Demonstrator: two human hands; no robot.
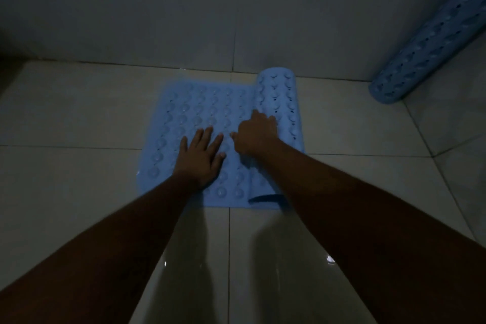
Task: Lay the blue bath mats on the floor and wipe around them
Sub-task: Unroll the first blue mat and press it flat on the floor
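Pressing flat on the blue bath mat [184,113], the left hand [201,156] has fingers straight and spread apart, palm down on the unrolled part, thumb out to the right. The mat lies on the pale glossy tiled floor [79,113], near the base of the wall [210,8], with its far edge just short of the floor-wall joint. The left portion of the mat is laid flat, with rows of round suction cups [181,108] facing up. The right portion is curled into a rolled end [282,97] running from the mat's near edge to its far edge. The right hand [256,135] rests on that rolled end about midway along, knuckles up, thumb stuck out leftward toward the left hand, fingers bent over the curve of the roll. It is blurred there, so cannot tell if the fingers clutch the roll or only push on it. The hands are close together, not touching. Bare forearms reach in from the bottom corners. The near end of the roll shows a dark opening at the mat's near edge. A second blue mat [431,42], fully rolled into a tube with small holes and cups on its surface, stands tilted at the right, lower end on the floor, upper end leaving the view at the top right. It is well apart from the first mat. Dark grout lines [229,244] cross the tiles, one passing under the mat. The scene is dim.
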